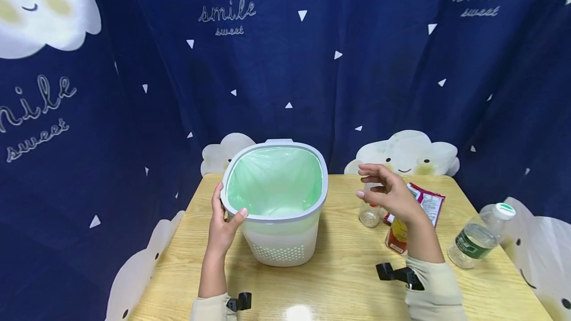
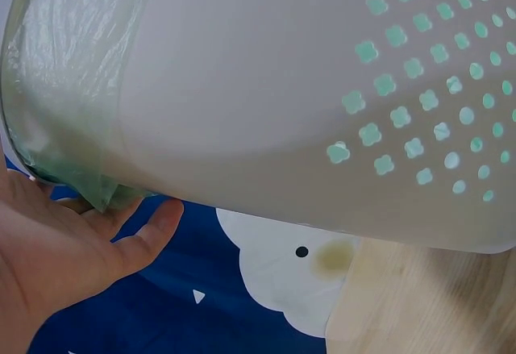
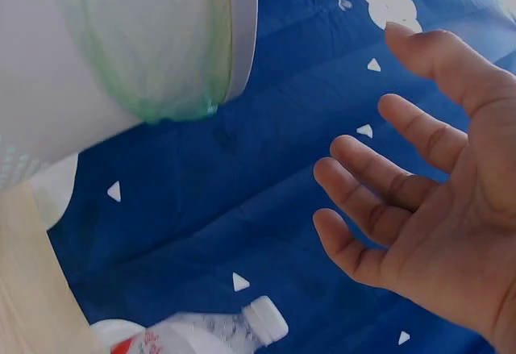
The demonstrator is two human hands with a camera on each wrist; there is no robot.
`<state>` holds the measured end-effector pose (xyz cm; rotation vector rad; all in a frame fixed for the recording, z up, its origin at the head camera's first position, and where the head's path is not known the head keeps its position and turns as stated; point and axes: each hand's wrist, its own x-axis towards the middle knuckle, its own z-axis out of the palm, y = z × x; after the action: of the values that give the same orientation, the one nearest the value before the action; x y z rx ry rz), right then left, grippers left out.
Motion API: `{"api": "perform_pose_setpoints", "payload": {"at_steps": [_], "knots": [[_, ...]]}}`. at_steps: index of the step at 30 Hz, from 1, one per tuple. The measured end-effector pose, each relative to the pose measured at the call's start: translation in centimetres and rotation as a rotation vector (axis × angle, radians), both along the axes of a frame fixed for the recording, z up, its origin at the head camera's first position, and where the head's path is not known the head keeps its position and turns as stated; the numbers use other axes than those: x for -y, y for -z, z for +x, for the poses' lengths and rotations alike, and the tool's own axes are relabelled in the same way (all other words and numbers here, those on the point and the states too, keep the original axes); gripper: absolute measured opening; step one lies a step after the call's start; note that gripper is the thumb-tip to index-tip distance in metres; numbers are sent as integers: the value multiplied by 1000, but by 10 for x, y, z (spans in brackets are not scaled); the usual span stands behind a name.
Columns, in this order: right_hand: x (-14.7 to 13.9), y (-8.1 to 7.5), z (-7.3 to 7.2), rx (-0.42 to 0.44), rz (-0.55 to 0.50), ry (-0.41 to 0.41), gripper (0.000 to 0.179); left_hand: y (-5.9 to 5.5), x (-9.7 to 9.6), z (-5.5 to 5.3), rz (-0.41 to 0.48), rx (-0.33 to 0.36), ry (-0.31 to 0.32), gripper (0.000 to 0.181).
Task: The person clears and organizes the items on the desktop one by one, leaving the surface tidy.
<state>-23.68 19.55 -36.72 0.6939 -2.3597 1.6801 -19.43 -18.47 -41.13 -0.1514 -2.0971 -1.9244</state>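
A white trash bin (image 1: 283, 234) with a perforated lower wall and a grey rim stands upright on the wooden table. Its pale green bag (image 1: 276, 177) lines the inside and folds over the rim. My left hand (image 1: 223, 229) holds the bin's left rim, its thumb lying over the front edge; in the left wrist view the hand is beside the bag's overhang. Right of the bin, my right hand (image 1: 392, 197) is raised with nothing in it, fingers loosely bent and spread. Beneath it stands a clear plastic bottle (image 1: 370, 218), partly hidden by the hand.
At the right lie a magenta and white snack packet (image 1: 431, 204) and a red and yellow package (image 1: 397, 239), both partly covered by my right arm. A clear bottle with a green label (image 1: 475, 241) stands near the table's right edge. A blue curtain (image 1: 285, 78) hangs behind.
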Motion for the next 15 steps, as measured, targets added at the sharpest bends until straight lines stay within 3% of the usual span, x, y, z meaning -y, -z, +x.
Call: {"api": "perform_pose_setpoints", "payload": {"at_steps": [5, 15], "knots": [[-12, 8, 5, 6, -10, 43, 51, -5, -2, 3, 6, 0, 2, 85], [-36, 23, 14, -27, -77, 82, 53, -2, -1, 1, 8, -13, 8, 86]]}}
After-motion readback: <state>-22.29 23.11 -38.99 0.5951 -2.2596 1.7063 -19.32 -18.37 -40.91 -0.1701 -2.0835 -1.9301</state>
